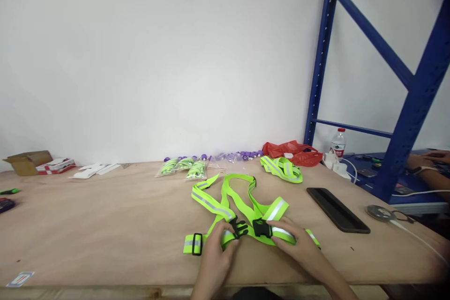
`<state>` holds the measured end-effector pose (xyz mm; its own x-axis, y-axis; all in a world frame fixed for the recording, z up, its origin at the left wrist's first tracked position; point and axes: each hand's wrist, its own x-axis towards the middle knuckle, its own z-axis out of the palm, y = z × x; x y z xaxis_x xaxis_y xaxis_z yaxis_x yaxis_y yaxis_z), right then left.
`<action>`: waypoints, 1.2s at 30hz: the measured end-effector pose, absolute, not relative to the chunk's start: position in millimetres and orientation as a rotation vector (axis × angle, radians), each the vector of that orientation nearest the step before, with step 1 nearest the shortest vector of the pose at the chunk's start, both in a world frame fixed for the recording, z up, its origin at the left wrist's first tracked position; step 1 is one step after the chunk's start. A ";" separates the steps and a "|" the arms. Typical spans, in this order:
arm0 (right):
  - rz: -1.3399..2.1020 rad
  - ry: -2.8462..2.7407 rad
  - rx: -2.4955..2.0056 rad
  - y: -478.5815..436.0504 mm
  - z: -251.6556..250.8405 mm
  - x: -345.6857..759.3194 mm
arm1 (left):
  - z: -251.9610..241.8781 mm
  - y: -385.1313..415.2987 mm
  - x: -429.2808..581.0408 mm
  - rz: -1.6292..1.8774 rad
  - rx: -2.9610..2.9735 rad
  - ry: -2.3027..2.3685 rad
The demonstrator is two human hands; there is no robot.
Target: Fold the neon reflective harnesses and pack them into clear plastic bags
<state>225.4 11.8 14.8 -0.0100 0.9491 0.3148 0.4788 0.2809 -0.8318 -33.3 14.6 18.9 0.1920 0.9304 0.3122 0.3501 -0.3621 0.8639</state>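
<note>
The left hand (218,247) pinched the green harness (211,204) beside its black prongs (240,228) while the right hand (301,245) gripped it behind the socket (260,228), the 2 unjoined. The harness lay spread on the worktop (105,225), 3 packets (197,169) behind it.

Bare table (105,229) stretches open left of a neon reflective harness (225,197); smartphone (337,210) and blue rack post (409,117) obstruct the right.

Tan table (105,225): neon harness (211,204), black phone (337,210), red bag (297,153) (crumpled), cardboard box (25,164).
</note>
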 end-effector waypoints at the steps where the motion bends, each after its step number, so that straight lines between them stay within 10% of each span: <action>1: 0.635 -1.648 -1.338 12.4 14.1 226.0 | 20.0 14.1 -33.3 1.149 1.830 1.204; 36: 0.583 -1.544 -1.216 8.8 18.4 234.9 | 26.4 4.6 -33.6 0.998 2.032 1.048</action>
